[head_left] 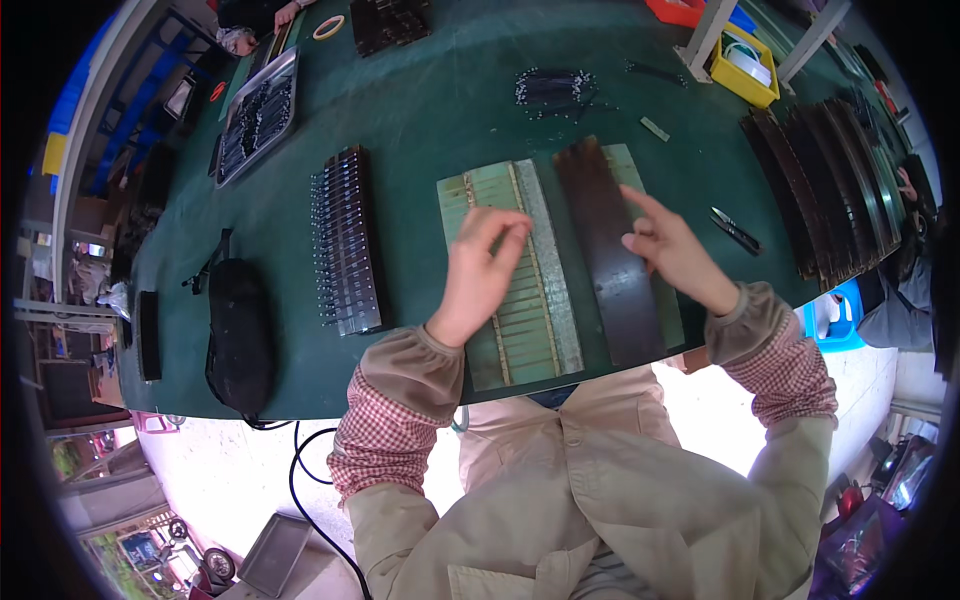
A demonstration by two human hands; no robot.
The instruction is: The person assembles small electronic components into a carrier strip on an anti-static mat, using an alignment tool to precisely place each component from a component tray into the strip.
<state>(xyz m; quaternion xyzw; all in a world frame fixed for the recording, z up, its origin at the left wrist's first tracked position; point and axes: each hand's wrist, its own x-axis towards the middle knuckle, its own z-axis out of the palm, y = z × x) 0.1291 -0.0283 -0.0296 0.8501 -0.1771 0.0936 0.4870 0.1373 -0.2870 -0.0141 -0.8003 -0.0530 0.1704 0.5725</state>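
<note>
A green grooved board point(520, 345) with a grey strip along its right side lies at the table's front edge. Over its upper middle is my left hand point(478, 275), its thumb and fingertips pinched together; whatever they hold is too small to make out. To the right, a long dark brown plate point(610, 260) lies partly over a second green board point(668, 315). My right hand point(675, 250) is at the plate's right edge, index finger stretched out and thumb apart from it, the thumb tip over the plate. I cannot tell whether it touches.
On the green table point(420, 130) are a wired strip block point(345, 240), black pouch point(240, 335), metal tray point(258, 115), dark cable pile point(555, 90), small snips point(737, 232), stacked dark strips point(825, 190) and yellow bin point(745, 75). Another person's hand point(287, 14) shows far left.
</note>
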